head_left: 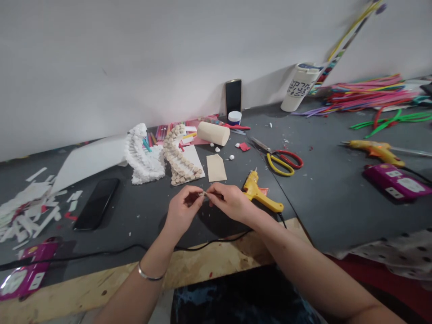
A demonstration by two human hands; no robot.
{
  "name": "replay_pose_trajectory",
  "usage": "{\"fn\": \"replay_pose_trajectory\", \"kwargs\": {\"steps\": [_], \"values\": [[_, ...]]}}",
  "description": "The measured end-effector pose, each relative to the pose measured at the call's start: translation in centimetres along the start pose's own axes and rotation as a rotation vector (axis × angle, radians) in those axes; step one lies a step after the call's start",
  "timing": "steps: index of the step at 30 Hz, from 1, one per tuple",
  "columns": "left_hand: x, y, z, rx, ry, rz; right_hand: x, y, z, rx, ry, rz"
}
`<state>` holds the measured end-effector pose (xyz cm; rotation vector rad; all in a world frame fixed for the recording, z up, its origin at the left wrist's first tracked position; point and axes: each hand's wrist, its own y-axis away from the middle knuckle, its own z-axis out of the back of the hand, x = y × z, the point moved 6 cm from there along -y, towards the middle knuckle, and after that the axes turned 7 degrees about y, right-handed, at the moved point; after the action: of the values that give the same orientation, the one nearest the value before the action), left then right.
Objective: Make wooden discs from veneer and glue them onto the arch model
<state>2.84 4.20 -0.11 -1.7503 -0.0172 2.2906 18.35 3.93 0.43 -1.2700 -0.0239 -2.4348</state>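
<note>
My left hand [184, 209] and my right hand [231, 202] meet over the dark table, fingertips pinched on a small beige piece [203, 193]. Its exact shape is mostly hidden by the fingers. Just beyond them lies a flat beige sheet [216, 168] with a cut corner. To its left is a curved shape covered in small beige rolls [182, 163], partly on white backing. A similar shape covered in white bits [143, 155] lies farther left. Close to my right hand rests a yellow glue gun [259, 191].
Scissors [278, 157] and a beige roll [213, 133] lie behind my hands. A dark phone [96, 203] and white scraps [30, 211] are at left. A black cable [124, 249] crosses in front. Purple power strips [396, 182], another glue gun [374, 149] and a white tumbler [299, 87] stand around.
</note>
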Motion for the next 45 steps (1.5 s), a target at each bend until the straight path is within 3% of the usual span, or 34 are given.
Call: {"fn": "replay_pose_trajectory", "kwargs": {"steps": [15, 24, 34, 45], "values": [[-1.5, 0.2, -0.8, 0.08, -0.259, -0.077, -0.3, -0.1, 0.0, -0.047, 0.02, -0.057], [0.0, 0.2, -0.1, -0.018, -0.111, 0.011, -0.9, -0.1, 0.3, -0.051, 0.057, -0.035], [0.2, 0.5, -1.3, 0.138, -0.232, 0.006, -0.3, -0.2, -0.4, -0.016, 0.158, 0.098], [-0.5, 0.2, -0.5, -0.005, -0.197, -0.026, -0.5, 0.0, -0.6, -0.052, 0.23, 0.045]]}}
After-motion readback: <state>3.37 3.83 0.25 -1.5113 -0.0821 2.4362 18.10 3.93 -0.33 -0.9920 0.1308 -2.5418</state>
